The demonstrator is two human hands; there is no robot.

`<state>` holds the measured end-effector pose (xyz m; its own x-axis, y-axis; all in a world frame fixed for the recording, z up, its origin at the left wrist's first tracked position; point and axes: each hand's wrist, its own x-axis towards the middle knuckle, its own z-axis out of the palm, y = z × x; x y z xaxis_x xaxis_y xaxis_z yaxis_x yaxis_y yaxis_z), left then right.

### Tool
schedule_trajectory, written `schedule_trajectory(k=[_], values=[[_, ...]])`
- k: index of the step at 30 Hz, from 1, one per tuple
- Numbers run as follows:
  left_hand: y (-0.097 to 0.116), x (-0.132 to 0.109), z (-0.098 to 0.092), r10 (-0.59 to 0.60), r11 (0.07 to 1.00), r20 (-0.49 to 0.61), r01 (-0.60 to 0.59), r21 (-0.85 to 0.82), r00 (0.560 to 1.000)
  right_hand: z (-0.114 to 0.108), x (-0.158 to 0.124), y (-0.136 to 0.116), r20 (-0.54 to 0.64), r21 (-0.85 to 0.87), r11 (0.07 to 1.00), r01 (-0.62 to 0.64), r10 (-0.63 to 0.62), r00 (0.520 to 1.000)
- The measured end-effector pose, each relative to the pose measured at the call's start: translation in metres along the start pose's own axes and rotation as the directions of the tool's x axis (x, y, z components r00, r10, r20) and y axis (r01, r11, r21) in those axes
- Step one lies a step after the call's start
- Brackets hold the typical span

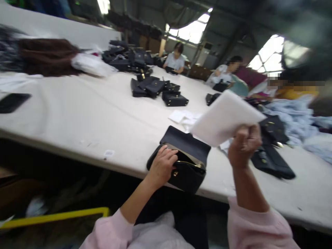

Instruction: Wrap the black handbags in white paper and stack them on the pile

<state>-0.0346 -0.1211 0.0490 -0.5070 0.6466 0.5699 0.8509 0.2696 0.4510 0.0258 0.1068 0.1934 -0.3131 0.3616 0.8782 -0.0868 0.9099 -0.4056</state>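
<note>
A black handbag [188, 178] lies at the table's near edge, its flap raised and its zipped mouth parted, with gold-coloured fittings. My left hand [162, 165] grips the bag's front edge at the left of the opening, fingers curled over the rim. Up and to the right, my right hand [245, 141] is closed on a flat white sheet [225, 116], held in the air above the table; whether it is paper or foam I cannot tell. More thin white sheets [183, 117] lie just behind the bag.
Black bags [272, 160] lie right of my right hand, and several more [155, 86] are piled further back on the white table [77, 114]. A dark phone-like slab [14, 102] lies at far left. Co-workers [175, 60] sit across the table. Pale cloth [293, 114] is heaped at right.
</note>
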Motion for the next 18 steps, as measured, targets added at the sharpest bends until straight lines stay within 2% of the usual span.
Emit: schedule_trajectory(k=[1,3,5,7,11,13,15,18], values=[[-0.002,0.0,0.001,0.005,1.0,-0.009,-0.006,-0.009,1.0,-0.004,-0.01,-0.012,0.054,-0.03,0.999,0.045,-0.044,0.998],[-0.005,-0.001,0.004,0.04,0.999,-0.027,-0.04,-0.009,0.999,-0.009,-0.035,-0.024,0.27,0.022,0.995,0.099,-0.101,0.957],[-0.007,-0.003,0.005,0.085,0.996,-0.058,-0.085,0.005,0.995,-0.012,-0.056,-0.025,0.47,0.075,0.992,0.103,-0.126,0.874],[-0.008,-0.006,0.005,0.128,0.992,-0.092,-0.126,0.025,0.988,-0.013,-0.072,-0.021,0.608,0.105,0.993,0.054,-0.107,0.787],[-0.007,-0.012,0.002,0.184,0.981,-0.101,-0.177,0.076,0.978,-0.011,-0.088,-0.019,0.762,0.104,0.984,-0.143,0.013,0.648],[-0.006,-0.014,0.001,0.197,0.976,-0.097,-0.186,0.112,0.976,-0.008,-0.092,-0.021,0.805,0.071,0.981,-0.178,0.049,0.591],[-0.006,-0.017,-0.001,0.206,0.972,-0.087,-0.194,0.136,0.975,-0.008,-0.093,-0.024,0.839,0.033,0.988,-0.148,0.053,0.542],[-0.007,-0.021,-0.006,0.222,0.97,-0.057,-0.215,0.118,0.973,-0.014,-0.088,-0.025,0.88,-0.018,1.0,-0.002,0.017,0.475]])
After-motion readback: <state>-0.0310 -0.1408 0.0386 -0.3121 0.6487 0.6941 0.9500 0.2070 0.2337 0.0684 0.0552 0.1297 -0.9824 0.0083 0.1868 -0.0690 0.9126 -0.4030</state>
